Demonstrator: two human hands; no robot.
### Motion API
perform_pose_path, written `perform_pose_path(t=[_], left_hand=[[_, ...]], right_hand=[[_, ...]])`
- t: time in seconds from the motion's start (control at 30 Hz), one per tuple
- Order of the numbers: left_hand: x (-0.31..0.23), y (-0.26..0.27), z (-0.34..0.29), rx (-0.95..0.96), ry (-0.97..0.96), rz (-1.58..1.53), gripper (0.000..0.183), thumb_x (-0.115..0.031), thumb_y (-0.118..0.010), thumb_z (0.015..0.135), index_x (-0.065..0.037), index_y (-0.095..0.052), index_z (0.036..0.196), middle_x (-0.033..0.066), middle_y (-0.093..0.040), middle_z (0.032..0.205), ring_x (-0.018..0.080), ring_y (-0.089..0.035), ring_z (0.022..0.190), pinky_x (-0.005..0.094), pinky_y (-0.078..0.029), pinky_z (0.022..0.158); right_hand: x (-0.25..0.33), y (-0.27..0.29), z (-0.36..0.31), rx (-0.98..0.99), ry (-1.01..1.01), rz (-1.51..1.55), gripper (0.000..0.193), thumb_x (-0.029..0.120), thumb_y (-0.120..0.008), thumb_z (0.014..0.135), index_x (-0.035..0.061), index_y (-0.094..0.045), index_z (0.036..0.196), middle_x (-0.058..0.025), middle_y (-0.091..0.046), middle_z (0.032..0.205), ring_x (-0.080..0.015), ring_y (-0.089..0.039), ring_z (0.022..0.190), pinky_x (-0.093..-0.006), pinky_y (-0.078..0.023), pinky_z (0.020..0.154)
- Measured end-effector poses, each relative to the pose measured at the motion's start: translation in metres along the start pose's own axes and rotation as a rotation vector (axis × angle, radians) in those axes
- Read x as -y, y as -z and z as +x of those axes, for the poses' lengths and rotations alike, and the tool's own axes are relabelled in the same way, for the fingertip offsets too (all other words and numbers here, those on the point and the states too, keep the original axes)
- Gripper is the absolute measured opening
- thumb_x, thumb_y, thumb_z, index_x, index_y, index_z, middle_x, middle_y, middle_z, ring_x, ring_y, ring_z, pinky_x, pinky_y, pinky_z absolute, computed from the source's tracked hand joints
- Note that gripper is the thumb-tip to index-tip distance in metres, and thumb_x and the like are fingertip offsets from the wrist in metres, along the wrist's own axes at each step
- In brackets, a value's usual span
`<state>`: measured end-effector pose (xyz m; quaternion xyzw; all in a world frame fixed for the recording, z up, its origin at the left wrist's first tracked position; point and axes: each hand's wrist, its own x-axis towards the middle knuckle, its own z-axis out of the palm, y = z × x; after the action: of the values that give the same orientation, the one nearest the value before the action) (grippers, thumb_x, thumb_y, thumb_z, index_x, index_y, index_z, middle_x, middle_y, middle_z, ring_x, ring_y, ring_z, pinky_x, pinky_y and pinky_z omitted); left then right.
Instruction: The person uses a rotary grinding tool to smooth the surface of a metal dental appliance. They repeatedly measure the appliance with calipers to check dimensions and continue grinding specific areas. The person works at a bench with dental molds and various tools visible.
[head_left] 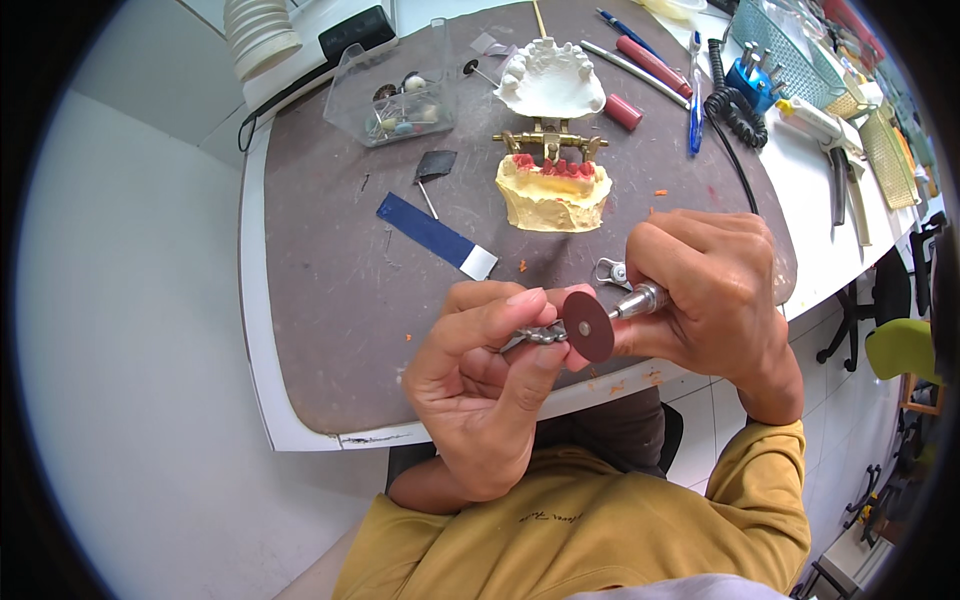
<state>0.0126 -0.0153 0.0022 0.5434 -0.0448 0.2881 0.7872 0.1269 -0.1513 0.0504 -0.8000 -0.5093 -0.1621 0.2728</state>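
Near the front edge of the bench, my left hand pinches a small silvery metal dental bridge between thumb and fingers, which partly hide it. My right hand grips a rotary handpiece fitted with a thin dark red cutting disc. The disc stands right beside the metal piece; whether they touch I cannot tell. My two hands meet behind the disc. Beyond them sits a brass articulator with a yellow plaster dental cast bearing red wax teeth, and a white plaster cast tipped back.
A clear plastic box of small tools stands at the back left. A blue strip lies on the brown mat. Red wax sticks, a toothbrush, a blue bur holder and a coiled cord lie back right.
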Motion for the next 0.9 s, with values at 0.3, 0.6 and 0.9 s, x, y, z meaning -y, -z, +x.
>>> perform_pose_path(t=[0.3, 0.6, 0.9], left_hand=[[-0.002, -0.004, 0.002, -0.053, 0.047, -0.074, 0.03, -0.003, -0.063, 0.083, -0.003, -0.052, 0.11, 0.0103, -0.053, 0.101, 0.0295, -0.059, 0.096, 0.0398, -0.049, 0.088], [-0.001, -0.009, 0.003, -0.127, 0.033, -0.159, 0.024, 0.007, -0.062, 0.08, 0.003, -0.052, 0.102, 0.0171, -0.058, 0.096, 0.0192, -0.062, 0.088, 0.0282, -0.057, 0.071], [-0.002, -0.008, 0.005, -0.147, 0.098, -0.234, 0.024, 0.001, -0.063, 0.082, 0.001, -0.052, 0.103, 0.0179, -0.06, 0.097, 0.0233, -0.063, 0.088, 0.0336, -0.054, 0.078]], right_hand=[[-0.002, -0.002, 0.0, -0.045, 0.012, 0.006, 0.057, 0.055, -0.075, 0.052, 0.0077, -0.043, 0.057, -0.0029, -0.037, 0.048, -0.0187, -0.04, 0.039, -0.0292, -0.03, 0.038], [-0.002, -0.003, 0.0, -0.041, 0.032, 0.017, 0.056, 0.055, -0.074, 0.053, 0.0077, -0.043, 0.058, -0.0031, -0.037, 0.049, -0.0188, -0.04, 0.039, -0.0293, -0.03, 0.038], [-0.003, 0.006, 0.0, -0.093, -0.021, 0.01, 0.056, 0.056, -0.073, 0.058, 0.0061, -0.046, 0.06, -0.0033, -0.04, 0.051, -0.0185, -0.04, 0.042, -0.029, -0.031, 0.04]])
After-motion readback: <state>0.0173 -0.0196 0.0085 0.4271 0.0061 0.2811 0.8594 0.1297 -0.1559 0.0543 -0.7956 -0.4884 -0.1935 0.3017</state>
